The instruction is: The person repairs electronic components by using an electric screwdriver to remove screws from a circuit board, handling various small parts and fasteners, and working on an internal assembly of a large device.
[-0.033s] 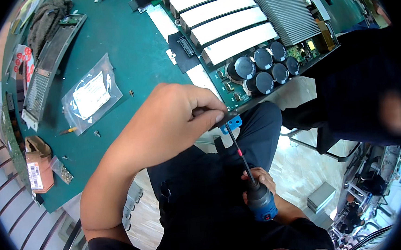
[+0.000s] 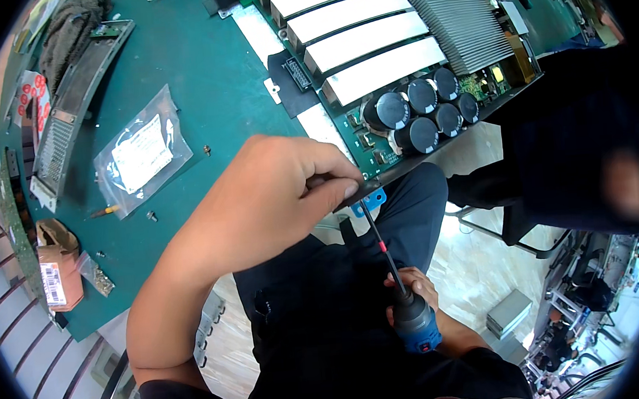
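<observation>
My left hand reaches across to the near corner of a large circuit board unit. Its thumb and forefinger are pinched together at the dark edge there; what lies between them is hidden. In my right hand is a blue and black electric screwdriver, held below the table edge. The long thin bit, with a red band, points up to the unit's edge close to my left fingertips. Beside the bit's tip shows a blue bracket-like piece. Black round capacitors and silver heat sinks stand on the board.
On the green table lie a clear plastic bag, loose screws, a small bag of screws, an orange-brown package and a long metal panel. Another person in dark clothing is close at the right.
</observation>
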The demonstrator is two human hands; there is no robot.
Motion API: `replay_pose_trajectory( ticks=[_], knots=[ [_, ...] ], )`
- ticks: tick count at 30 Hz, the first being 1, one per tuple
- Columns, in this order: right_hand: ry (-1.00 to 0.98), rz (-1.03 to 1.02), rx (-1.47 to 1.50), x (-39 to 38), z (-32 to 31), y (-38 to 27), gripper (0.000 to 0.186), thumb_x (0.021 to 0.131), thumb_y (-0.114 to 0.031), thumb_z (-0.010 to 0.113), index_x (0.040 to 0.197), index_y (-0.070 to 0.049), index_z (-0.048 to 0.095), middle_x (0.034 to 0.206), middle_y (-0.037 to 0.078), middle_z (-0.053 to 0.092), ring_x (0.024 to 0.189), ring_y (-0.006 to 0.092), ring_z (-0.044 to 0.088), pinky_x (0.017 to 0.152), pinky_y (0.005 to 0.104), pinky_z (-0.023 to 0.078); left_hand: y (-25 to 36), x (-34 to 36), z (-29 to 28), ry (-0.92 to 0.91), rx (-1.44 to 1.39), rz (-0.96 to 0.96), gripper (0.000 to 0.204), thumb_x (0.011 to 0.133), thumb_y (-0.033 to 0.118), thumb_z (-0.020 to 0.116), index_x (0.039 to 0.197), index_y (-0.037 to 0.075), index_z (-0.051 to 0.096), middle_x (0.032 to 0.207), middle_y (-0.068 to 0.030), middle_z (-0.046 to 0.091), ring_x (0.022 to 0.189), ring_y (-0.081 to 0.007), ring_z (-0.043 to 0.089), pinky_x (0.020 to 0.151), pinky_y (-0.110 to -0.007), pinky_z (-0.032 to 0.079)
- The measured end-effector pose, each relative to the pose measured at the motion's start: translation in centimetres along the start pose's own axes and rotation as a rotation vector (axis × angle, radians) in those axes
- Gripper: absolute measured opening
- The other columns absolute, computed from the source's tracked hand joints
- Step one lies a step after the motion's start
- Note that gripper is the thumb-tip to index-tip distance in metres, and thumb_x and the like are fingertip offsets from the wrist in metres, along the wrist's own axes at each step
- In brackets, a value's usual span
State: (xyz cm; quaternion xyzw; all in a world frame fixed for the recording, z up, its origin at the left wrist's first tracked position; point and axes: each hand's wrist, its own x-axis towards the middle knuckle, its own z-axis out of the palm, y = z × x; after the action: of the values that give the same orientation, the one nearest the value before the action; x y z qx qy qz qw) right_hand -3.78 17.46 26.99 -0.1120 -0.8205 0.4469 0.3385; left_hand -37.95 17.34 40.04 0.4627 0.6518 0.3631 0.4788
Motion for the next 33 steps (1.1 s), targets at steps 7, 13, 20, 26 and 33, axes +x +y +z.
replay_pose_trajectory(
  ticks=[7, 13, 20, 26, 33],
  knots=[
    [-0.076, 0.044, -0.06, 0.2, -0.6, 0.2, 0.073, 0.079, -0.011, 0.072, 0.141, -0.006, 0.031, 0.097, 0.022, 0.065, 0.072, 0.0328, 0.065, 0.065, 0.0434, 0.053, -1.4, -0.1, 0.2, 0.051, 0.052, 0.18, 0.011, 0.079, -0.002, 0.067, 0.089, 0.002, 0.07, 0.076, -0.0094, 0.064, 0.064, -0.0207, 0.061, 0.058, -0.029, 0.047],
    [-0.085, 0.082, -0.034, 0.1, -1.1, 0.2, 0.049, 0.083, -0.012, 0.067, 0.126, 0.001, 0.048, 0.091, 0.022, 0.066, 0.071, 0.035, 0.064, 0.064, 0.043, 0.053, -1.5, -0.2, 0.1, 0.031, 0.04, 0.199, 0.011, 0.079, -0.002, 0.067, 0.089, 0.004, 0.068, 0.076, -0.0082, 0.063, 0.066, -0.0227, 0.061, 0.058, -0.031, 0.046],
    [-0.128, 0.176, -0.012, -0.3, -1.6, -0.2, 0.044, 0.085, -0.014, 0.066, 0.124, 0.001, 0.05, 0.092, 0.021, 0.066, 0.07, 0.0343, 0.063, 0.062, 0.0422, 0.052, -1.7, -0.3, 0.9, 0.113, 0.055, 0.247, 0.011, 0.081, -0.002, 0.067, 0.09, 0.005, 0.068, 0.075, -0.0086, 0.062, 0.066, -0.0253, 0.06, 0.059, -0.033, 0.046],
    [-0.112, 0.076, -0.016, 0.3, -1.0, -0.1, 0.078, 0.077, -0.011, 0.074, 0.142, -0.013, 0.031, 0.093, 0.02, 0.065, 0.069, 0.0317, 0.064, 0.061, 0.0417, 0.052, -1.5, -0.5, 1.4, 0.13, 0.065, 0.238, 0.013, 0.081, -0.004, 0.065, 0.09, 0.005, 0.067, 0.073, -0.0089, 0.059, 0.066, -0.0262, 0.058, 0.06, -0.034, 0.045],
    [-0.026, 0.006, 0.058, 1.2, -0.3, 0.4, 0.056, 0.086, -0.002, 0.063, 0.136, -0.004, 0.038, 0.094, 0.026, 0.065, 0.064, 0.0334, 0.064, 0.058, 0.0404, 0.053, -1.2, -0.7, 1.9, 0.166, 0.081, 0.236, 0.015, 0.081, -0.006, 0.064, 0.09, 0.005, 0.067, 0.072, -0.0089, 0.058, 0.068, -0.0254, 0.057, 0.06, -0.034, 0.045]
  ],
)
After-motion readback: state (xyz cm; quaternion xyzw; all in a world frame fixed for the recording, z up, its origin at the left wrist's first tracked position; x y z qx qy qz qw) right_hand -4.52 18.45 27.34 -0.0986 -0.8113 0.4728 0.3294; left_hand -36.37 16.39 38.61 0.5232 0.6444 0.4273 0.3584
